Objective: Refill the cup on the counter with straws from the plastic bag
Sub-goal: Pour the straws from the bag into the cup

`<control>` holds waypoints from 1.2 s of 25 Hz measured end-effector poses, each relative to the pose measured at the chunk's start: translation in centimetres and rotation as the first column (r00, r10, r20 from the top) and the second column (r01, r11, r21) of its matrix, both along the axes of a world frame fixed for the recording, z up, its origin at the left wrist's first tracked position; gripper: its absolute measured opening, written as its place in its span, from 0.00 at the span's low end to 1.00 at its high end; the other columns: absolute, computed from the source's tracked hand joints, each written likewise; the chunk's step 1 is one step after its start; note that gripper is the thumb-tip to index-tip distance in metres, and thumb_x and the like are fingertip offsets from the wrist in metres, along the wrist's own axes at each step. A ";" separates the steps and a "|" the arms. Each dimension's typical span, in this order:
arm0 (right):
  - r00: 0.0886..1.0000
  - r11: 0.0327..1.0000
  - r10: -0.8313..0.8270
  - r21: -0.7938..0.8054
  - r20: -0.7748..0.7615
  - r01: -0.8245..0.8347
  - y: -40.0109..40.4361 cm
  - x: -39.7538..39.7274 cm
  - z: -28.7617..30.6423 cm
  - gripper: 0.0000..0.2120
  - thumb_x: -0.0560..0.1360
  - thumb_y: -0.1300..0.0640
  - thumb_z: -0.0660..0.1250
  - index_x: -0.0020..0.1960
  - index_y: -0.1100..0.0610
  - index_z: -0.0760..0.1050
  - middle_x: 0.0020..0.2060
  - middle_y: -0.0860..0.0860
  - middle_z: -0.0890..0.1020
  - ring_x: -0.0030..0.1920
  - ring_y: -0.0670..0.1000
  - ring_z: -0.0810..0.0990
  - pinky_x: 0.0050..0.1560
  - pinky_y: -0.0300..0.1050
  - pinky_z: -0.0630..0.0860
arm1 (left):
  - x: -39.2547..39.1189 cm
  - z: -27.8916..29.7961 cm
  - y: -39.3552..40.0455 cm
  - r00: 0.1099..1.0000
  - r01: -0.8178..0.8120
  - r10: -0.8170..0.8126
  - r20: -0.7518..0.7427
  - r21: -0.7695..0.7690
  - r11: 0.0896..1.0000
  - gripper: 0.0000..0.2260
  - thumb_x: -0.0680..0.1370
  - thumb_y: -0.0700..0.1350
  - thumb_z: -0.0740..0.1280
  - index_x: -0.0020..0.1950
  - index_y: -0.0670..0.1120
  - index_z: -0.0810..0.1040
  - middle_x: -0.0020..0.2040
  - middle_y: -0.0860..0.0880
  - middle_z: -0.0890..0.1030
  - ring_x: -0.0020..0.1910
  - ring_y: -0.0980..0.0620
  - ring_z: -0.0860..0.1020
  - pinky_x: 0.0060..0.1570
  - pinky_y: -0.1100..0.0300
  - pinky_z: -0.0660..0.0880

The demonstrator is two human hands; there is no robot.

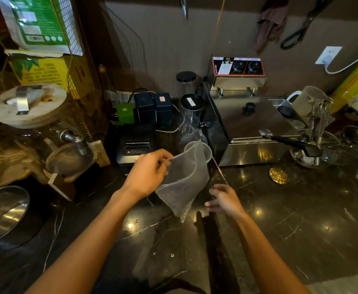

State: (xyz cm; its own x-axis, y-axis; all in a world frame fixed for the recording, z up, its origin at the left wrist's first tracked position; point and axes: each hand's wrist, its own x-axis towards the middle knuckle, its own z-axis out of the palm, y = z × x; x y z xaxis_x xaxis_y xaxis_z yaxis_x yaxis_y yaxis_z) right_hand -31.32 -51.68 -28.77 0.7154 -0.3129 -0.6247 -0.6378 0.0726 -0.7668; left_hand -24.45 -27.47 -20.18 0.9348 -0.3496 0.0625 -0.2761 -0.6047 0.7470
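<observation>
My left hand (150, 170) pinches the upper left corner of a clear plastic bag (184, 177), which hangs tilted above the dark counter. The bag looks flat, and I see no straws inside it. Behind the bag's top edge stands a clear plastic cup (206, 151), partly hidden by the bag. My right hand (223, 199) hovers just right of the bag's lower end, fingers spread, holding nothing. One thin straw (222, 174) lies on the counter between the cup and my right hand.
A steel fryer (252, 128) stands right of the cup, a black receipt printer (135, 147) left of it. A glass carafe (190, 117) sits behind the cup. A steel bowl (4, 213) is at far left, a gold disc (278, 175) and glassware at right.
</observation>
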 end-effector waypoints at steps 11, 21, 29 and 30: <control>0.978 0.839 -0.197 0.527 0.065 0.134 0.1 -0.9 -3.7 0.36 0.71 0.66 0.70 0.78 0.61 0.66 0.68 0.62 0.79 0.34 0.50 0.81 0.52 0.55 0.83 | -0.4 4.3 0.7 0.964 0.215 -0.254 -0.074 -0.342 0.915 0.08 0.82 0.34 0.65 0.56 0.40 0.82 0.47 0.42 0.84 0.44 0.46 0.86 0.41 0.54 0.86; 0.891 0.922 -0.261 0.368 0.372 0.117 -5.8 -2.1 2.8 0.16 0.77 0.57 0.70 0.63 0.61 0.79 0.45 0.56 0.81 0.40 0.52 0.80 0.46 0.47 0.82 | 5.9 6.2 -3.8 0.995 0.094 -0.104 0.006 -0.489 0.867 0.07 0.79 0.37 0.71 0.57 0.41 0.83 0.49 0.41 0.85 0.42 0.51 0.86 0.41 0.59 0.85; 0.849 0.970 -0.216 0.010 0.482 0.241 -11.9 -1.5 5.4 0.05 0.81 0.59 0.68 0.55 0.56 0.83 0.50 0.57 0.86 0.37 0.49 0.83 0.43 0.46 0.84 | 7.9 2.8 -7.0 0.998 -0.043 0.057 0.021 -0.404 0.914 0.04 0.77 0.46 0.75 0.51 0.51 0.87 0.52 0.50 0.84 0.52 0.53 0.83 0.55 0.59 0.81; 0.848 0.968 -0.203 -0.031 0.490 0.250 -12.1 -1.4 5.8 0.06 0.81 0.60 0.68 0.56 0.57 0.82 0.50 0.56 0.86 0.37 0.48 0.83 0.43 0.46 0.84 | 7.7 2.5 -7.2 0.999 -0.046 0.030 -0.043 -0.461 0.886 0.05 0.80 0.47 0.72 0.50 0.49 0.87 0.50 0.50 0.86 0.52 0.51 0.85 0.54 0.56 0.82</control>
